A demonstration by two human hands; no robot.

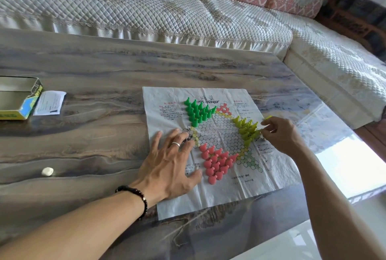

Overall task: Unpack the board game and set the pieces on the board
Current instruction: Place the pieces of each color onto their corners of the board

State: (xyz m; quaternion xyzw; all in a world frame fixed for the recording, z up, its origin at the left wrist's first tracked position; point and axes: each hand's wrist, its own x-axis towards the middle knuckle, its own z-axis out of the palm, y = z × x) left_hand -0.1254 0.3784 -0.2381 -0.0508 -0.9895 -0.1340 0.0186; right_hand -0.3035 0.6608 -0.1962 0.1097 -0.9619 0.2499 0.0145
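Head view: creased paper hexagon-grid board (pixel 211 195) pinned flat by splayed left hand (pixel 169 167); yellow-green plastic peg (pixel 266 118) pinched in right hand (pixel 281 134), best lowered upright without nudging neighbours.

The paper board (pixel 211 134) lies on the table (pixel 94 134). Three groups of pieces (pixel 215 163) stand on it. The open box (pixel 18 98) sits far left.

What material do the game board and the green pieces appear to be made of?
The game board looks like thin paper or plastic sheet: fold creases and wrinkles show. The green pieces look like moulded plastic, with smooth, uniform colour and identical shapes.
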